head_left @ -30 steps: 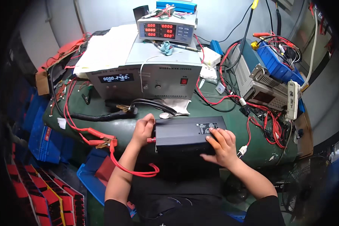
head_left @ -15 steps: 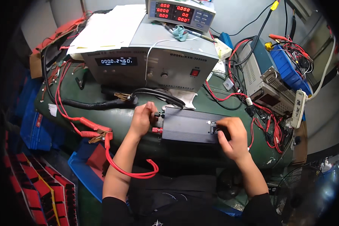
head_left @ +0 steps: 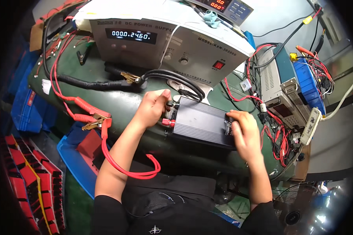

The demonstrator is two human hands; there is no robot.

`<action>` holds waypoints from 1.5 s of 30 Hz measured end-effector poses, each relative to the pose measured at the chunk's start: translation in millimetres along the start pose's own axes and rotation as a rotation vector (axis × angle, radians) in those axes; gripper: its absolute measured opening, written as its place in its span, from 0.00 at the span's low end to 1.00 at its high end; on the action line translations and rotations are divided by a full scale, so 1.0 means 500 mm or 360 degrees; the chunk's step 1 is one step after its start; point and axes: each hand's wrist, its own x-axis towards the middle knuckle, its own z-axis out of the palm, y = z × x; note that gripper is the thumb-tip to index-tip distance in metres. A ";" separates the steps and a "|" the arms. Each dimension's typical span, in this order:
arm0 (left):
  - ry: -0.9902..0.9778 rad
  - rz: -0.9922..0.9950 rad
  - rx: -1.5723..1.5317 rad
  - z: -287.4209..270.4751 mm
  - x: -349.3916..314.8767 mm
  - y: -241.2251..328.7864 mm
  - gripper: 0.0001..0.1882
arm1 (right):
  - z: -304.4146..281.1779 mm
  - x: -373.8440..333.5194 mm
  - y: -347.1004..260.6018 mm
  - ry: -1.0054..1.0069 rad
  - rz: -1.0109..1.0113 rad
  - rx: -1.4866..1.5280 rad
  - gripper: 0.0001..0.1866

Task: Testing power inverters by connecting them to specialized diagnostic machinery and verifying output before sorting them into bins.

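A dark grey finned power inverter [head_left: 203,122] lies at the front of the green bench, tilted slightly down to the right. Its left end carries a red terminal [head_left: 168,122] and a black terminal knob [head_left: 170,103]. My left hand [head_left: 151,109] is closed at the black knob, thumb and fingers pressed together; the fingertips are partly hidden. My right hand [head_left: 245,131] grips the inverter's right end, fingers on top and thumb beside the small display [head_left: 228,127]. Left of my left forearm, a red cable clamp [head_left: 98,120] hangs with a looped red lead.
A large power supply [head_left: 172,47] with a lit display stands behind the inverter. Black cables with a brass clamp [head_left: 130,77] lie before it. To the right are a bench instrument [head_left: 280,94], tangled red wires [head_left: 278,147] and a power strip [head_left: 312,125]. Blue bins [head_left: 76,150] stand lower left.
My view has shifted and turned, so the bench sits differently in the picture. Both hands stay at the inverter's two ends; the right fingers have slid a little off the display.
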 end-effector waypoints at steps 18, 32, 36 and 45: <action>-0.0130 0.0245 0.0215 0.000 -0.006 0.026 0.22 | 0.060 0.271 0.008 0.0082 -0.0425 0.0700 0.06; -0.0068 0.0196 0.0134 0.003 -0.009 0.033 0.24 | 0.121 0.210 -0.098 0.0027 -0.0571 0.0773 0.03; -0.0064 0.0180 0.0134 0.004 -0.010 0.030 0.24 | 0.127 0.214 -0.094 0.0011 -0.0801 0.0508 0.05; -0.0048 0.0210 0.0090 0.003 -0.013 0.023 0.25 | 0.120 0.215 -0.110 -0.0061 -0.0807 0.0368 0.08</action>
